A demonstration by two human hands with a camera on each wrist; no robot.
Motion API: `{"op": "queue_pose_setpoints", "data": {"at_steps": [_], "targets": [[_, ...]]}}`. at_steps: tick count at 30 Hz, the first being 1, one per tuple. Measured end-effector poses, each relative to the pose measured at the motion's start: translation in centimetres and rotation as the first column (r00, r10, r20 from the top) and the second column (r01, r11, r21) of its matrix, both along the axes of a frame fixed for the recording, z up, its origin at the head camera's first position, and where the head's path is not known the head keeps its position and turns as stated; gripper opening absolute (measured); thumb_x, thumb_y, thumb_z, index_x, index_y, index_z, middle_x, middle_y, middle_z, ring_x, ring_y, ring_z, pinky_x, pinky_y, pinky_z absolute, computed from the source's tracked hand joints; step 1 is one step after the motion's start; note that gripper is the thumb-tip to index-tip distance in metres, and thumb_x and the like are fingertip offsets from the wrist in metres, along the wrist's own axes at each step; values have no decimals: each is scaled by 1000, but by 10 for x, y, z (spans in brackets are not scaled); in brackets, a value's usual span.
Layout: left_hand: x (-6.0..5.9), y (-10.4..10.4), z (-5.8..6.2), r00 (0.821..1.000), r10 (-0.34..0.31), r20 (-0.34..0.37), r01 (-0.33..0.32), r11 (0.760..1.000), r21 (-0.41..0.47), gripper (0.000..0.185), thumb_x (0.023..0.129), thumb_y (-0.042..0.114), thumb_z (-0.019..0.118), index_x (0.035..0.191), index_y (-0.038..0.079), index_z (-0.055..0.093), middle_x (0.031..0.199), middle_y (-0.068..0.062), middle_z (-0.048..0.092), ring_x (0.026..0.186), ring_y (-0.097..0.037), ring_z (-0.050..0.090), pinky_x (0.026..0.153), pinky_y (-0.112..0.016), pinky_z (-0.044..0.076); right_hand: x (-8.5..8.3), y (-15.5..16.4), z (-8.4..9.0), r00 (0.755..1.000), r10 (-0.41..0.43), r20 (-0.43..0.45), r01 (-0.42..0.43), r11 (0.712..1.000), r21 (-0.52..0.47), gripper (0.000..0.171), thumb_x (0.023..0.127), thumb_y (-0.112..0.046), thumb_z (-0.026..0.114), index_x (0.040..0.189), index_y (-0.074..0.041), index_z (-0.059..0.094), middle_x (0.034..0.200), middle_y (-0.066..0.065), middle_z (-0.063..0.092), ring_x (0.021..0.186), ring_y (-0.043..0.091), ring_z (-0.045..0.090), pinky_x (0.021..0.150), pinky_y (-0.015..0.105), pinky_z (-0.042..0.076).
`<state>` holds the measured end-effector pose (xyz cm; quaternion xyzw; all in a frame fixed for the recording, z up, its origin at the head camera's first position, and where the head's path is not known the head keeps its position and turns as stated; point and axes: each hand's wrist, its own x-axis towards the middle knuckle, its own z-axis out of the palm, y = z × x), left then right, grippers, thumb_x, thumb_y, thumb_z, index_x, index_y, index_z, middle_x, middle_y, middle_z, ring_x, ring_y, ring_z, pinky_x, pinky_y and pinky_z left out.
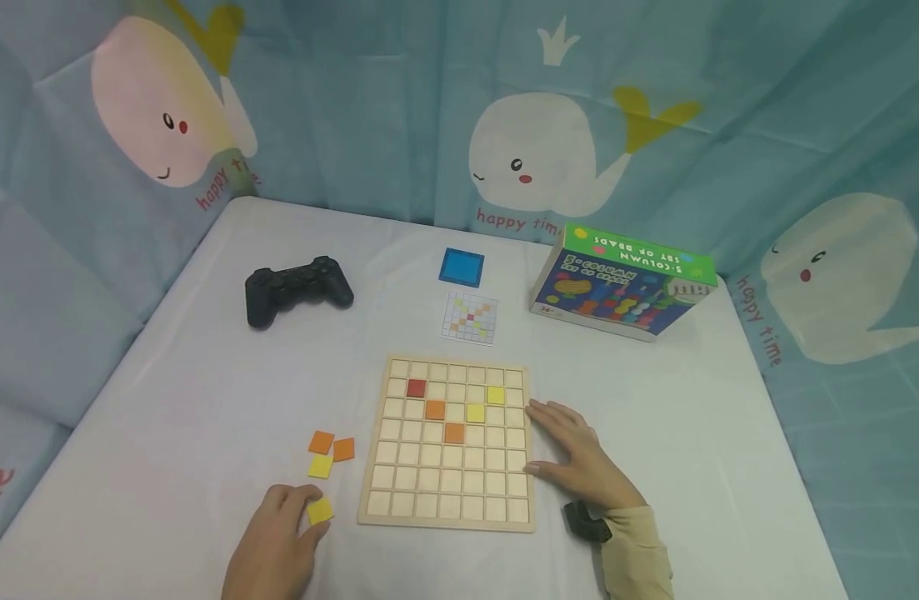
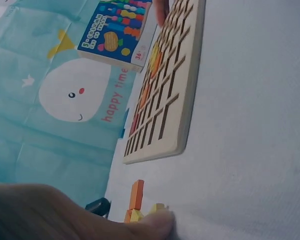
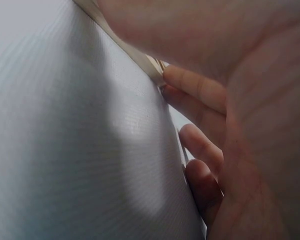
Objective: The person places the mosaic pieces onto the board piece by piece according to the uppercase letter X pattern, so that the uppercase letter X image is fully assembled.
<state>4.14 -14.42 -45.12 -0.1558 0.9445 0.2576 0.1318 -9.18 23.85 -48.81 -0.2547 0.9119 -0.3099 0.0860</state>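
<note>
A wooden grid board (image 1: 399,503) lies on the white table, with red, orange and yellow tiles in some of its cells. My left hand (image 1: 282,533) pinches a yellow tile (image 1: 320,511) on the table just left of the board's near corner. Two orange tiles (image 1: 332,446) and another yellow tile (image 1: 320,466) lie loose behind it. In the left wrist view the board (image 2: 177,90) runs away from the hand, with the loose tiles (image 2: 137,202) by my thumb. My right hand (image 1: 579,454) rests flat with straight fingers against the board's right edge (image 3: 140,60).
A black game controller (image 1: 294,287) sits at the back left. A blue tile stack (image 1: 461,267) and a pattern card (image 1: 470,317) lie behind the board. A bead-set box (image 1: 624,283) stands at the back right. A whale-print curtain surrounds the table.
</note>
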Motion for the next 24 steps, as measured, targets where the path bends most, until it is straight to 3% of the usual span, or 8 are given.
{"op": "queue_pose_setpoints", "data": {"at_steps": [6, 10, 11, 13, 17, 18, 20, 24], "targets": [[-3, 2, 3, 995, -38, -88, 38, 999, 1, 37, 79, 16, 78, 112, 6, 63, 109, -7, 55, 82, -19, 50, 71, -36, 47, 1, 2, 1, 1000, -7, 5, 7, 1000, 6, 81, 77, -45, 75, 147, -22, 39, 152, 0, 36, 142, 32, 24, 107, 65, 19], [-11, 11, 9, 976, -42, -215, 49, 998, 26, 37, 78, 16, 78, 112, 11, 64, 102, 0, 55, 78, -13, 46, 66, -29, 41, 2, 3, 0, 1000, -12, 5, 12, 1000, 0, 82, 77, -44, 76, 147, -22, 39, 152, 0, 36, 142, 32, 24, 107, 65, 18], [-14, 14, 10, 964, -43, -262, 53, 998, 33, 37, 77, 15, 79, 111, 12, 64, 99, 2, 55, 77, -11, 46, 64, -27, 41, 2, 3, 1, 1000, -15, 7, 15, 1000, -2, 82, 77, -45, 76, 147, -22, 39, 152, 0, 36, 142, 32, 24, 107, 65, 18], [-21, 22, 9, 918, -57, -394, 87, 994, 60, 38, 74, 13, 81, 108, 12, 65, 95, 3, 55, 75, -10, 46, 61, -24, 40, 3, 4, 1, 1000, -19, 7, 19, 1000, -8, 82, 77, -44, 76, 146, -21, 40, 152, 0, 36, 142, 33, 24, 107, 66, 19], [-41, 38, -2, 781, -135, -609, 223, 972, 71, 40, 68, 7, 85, 102, 10, 66, 90, 3, 55, 70, -7, 45, 56, -19, 38, 3, 3, 1, 1000, -20, 14, 21, 1000, -12, 81, 77, -44, 76, 147, -22, 39, 153, -2, 35, 142, 31, 24, 107, 66, 18], [-46, 42, -4, 757, -157, -634, 259, 963, 71, 40, 67, 6, 86, 101, 10, 66, 91, 3, 56, 69, -7, 45, 56, -18, 38, 3, 3, 1, 1000, -17, 14, 18, 1000, -16, 81, 78, -44, 76, 147, -22, 39, 153, -2, 35, 142, 31, 24, 107, 66, 18], [-55, 49, -9, 739, -198, -643, 313, 947, 69, 39, 67, 6, 86, 101, 10, 66, 91, 3, 56, 69, -6, 45, 55, -17, 39, 2, 2, 1, 1000, -12, 19, 12, 1000, -15, 80, 78, -44, 75, 147, -23, 39, 153, -3, 35, 142, 30, 23, 107, 66, 18], [-68, 62, -12, 748, -251, -614, 365, 929, 65, 36, 68, 7, 85, 100, 11, 68, 94, 4, 58, 73, -6, 47, 58, -19, 44, -1, 1, 1, 1000, -8, 29, 8, 1000, -10, 80, 80, -46, 73, 147, -24, 38, 153, -3, 34, 143, 30, 22, 108, 65, 18]]}}
